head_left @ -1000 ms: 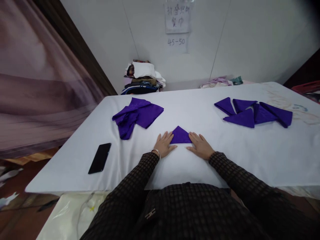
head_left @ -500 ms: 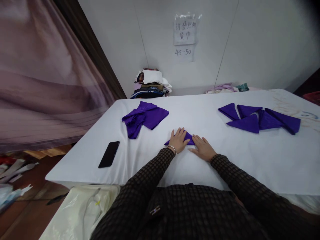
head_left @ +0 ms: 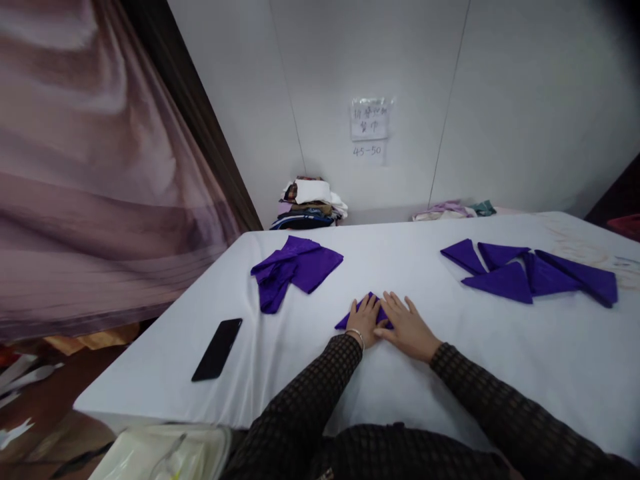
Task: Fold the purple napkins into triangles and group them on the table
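A purple cloth napkin (head_left: 344, 323), folded into a small triangle, lies flat on the white-covered table in front of me. My left hand (head_left: 365, 318) rests palm down on its middle, fingers stretched out. Over the napkin's right side lies my right hand (head_left: 404, 327), also flat with fingers extended, its thumb meeting the left hand. Between them the hands cover most of the napkin, and only its left corner, top and a little of the middle show. A loose, crumpled heap of purple napkins (head_left: 317, 267) is up and to the left of my hands.
Several purple napkins folded into triangles (head_left: 503, 281) lie at the right on the tablecloth (head_left: 500, 360). A black phone (head_left: 217, 350) is at the left. Behind the table stands a pile of folded clothes (head_left: 313, 203). A handwritten sign (head_left: 369, 123) hangs on the wall.
My right hand has slid left over the napkin, up against my left hand. The left hand stays on the napkin. The view has tilted up, so everything sits lower in the picture.
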{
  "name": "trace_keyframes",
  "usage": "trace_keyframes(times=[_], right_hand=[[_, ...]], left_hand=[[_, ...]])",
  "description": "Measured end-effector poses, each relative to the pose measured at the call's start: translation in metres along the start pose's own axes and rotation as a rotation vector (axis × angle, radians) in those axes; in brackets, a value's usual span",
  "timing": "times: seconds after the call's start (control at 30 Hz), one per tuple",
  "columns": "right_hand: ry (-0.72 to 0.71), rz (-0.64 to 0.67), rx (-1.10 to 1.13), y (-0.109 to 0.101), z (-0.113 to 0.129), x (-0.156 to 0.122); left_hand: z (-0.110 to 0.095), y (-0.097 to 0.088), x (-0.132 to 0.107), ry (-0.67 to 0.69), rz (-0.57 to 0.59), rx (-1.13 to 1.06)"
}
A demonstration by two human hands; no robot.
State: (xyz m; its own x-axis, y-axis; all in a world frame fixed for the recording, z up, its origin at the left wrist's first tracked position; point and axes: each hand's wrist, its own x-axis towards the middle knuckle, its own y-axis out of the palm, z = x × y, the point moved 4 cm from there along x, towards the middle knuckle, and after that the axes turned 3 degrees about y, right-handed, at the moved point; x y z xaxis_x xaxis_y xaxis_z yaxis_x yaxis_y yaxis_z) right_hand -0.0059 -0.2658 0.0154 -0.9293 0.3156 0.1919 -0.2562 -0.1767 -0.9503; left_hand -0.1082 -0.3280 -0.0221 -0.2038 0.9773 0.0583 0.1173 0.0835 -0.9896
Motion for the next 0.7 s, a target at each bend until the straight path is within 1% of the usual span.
trace_keyframes(times=[0.03, 0.1, 0.13, 0.2, 0.3, 0.4, 0.53, 0.6, 0.7], right_hand=[[-0.036, -0.016, 0.025, -0.001, 0.012, 0.007], [-0.089, -0.001, 0.063, 0.005, 0.031, 0.021], [-0.101, 0.012, 0.066, 0.011, 0.037, 0.028], [-0.107, 0.032, 0.040, 0.024, 0.040, 0.038], [-0.117, 0.024, -0.014, 0.039, 0.033, 0.045], [-0.100, 0.031, -0.025, 0.046, 0.022, 0.046], [-0.041, 0.099, 0.020, 0.052, 0.011, 0.042], [-0.021, 0.097, 0.048, 0.053, 0.007, 0.039], [-0.030, 0.072, 0.089, 0.053, 0.000, 0.035]], left_hand=[[0.001, 0.002, 0.000, 0.009, 0.003, 0.009], [0.005, 0.010, 0.002, 0.009, 0.028, 0.021], [0.009, 0.014, 0.003, -0.013, 0.046, 0.022], [0.014, 0.020, 0.007, -0.038, 0.062, 0.026], [0.018, 0.023, 0.010, -0.057, 0.065, -0.007], [0.015, 0.020, 0.008, -0.049, 0.062, -0.057], [0.008, 0.010, 0.003, -0.044, 0.009, -0.108], [0.005, 0.005, 0.002, -0.043, -0.006, -0.132], [0.004, 0.001, 0.000, -0.045, -0.009, -0.142]])
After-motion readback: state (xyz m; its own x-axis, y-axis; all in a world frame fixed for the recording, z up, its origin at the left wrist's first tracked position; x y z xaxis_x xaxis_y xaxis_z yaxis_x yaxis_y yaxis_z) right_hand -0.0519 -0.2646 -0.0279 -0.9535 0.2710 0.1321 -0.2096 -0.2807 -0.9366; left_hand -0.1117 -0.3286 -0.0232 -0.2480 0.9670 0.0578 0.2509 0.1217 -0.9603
